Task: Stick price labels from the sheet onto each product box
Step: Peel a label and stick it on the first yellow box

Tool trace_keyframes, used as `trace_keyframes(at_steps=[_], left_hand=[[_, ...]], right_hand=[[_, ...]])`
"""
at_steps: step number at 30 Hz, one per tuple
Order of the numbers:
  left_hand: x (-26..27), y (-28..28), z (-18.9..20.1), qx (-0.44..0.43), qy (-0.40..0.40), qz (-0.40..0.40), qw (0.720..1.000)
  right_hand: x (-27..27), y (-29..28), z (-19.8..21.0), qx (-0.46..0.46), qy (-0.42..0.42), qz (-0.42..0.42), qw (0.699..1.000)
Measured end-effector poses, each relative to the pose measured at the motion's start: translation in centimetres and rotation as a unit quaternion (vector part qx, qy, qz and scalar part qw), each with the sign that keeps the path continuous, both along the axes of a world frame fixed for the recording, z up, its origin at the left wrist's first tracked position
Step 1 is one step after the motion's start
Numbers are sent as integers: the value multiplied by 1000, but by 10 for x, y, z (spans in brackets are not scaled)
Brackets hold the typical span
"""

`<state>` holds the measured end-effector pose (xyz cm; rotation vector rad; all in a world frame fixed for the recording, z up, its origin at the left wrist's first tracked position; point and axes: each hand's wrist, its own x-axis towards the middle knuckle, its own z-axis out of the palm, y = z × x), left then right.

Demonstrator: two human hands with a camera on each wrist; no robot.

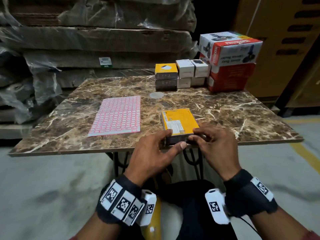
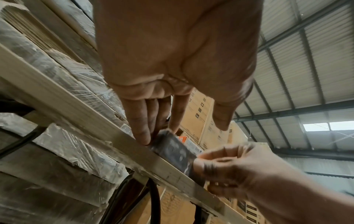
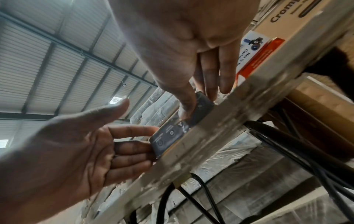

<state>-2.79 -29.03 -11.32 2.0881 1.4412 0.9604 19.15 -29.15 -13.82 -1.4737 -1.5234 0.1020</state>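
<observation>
"Crom…" on a brown carton point(image 3: 283, 22); "Heavy" on the red-and-white box point(image 3: 254, 51).

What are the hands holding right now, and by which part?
The yellow-topped box, lying on the table, by its near edge: the right hand pinches the right corner, the left hand touches the left corner with straight fingers.

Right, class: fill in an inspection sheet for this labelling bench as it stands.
Surface: marble-patterned table.
Job's things: label sheet lies flat, left of the yellow box; more product boxes stacked at far right corner.
Clutter: pale round disc near the stacks.
Grippers: left hand touches the yellow box with straight fingers; right hand pinches its near edge.
Cables: thin black cable by right wrist.
Surroundings: wrapped cartons behind; concrete floor.
</observation>
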Motion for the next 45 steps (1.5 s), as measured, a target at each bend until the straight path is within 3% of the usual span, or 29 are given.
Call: trace_keyframes(at_steps=[6,10,14,17,20,23,27,32,38,45], left_hand=[[-5,-5,0,9,-24,-3,1000],[-63,1,5,68,-33,56,996],[-132,24,-2,54,210,140,966],[-153,25,-10,-19,295,140,945],[-151,7,-21,-8,288,135,948],[-146,-14,-39,85,286,151,942],[-143,-36,-56,148,212,168,951],[-142,-48,-63,206,173,174,947],[-102,-46,-56,219,141,127,957],[-84,-22,-63,163,189,82,965]], right_hand=[[0,-7,-4,19,-38,-26,999],[-27,-21,8,146,-68,1,987],[-78,-8,24,115,-24,109,987],[-110,6,28,82,23,140,987],[-131,7,25,44,90,154,983],[-139,3,13,-4,159,166,973],[-128,-10,1,-88,263,186,943],[-99,-20,-10,-185,291,142,928],[-109,-17,-13,-312,405,126,850],[-134,-9,-23,-283,509,156,798]])
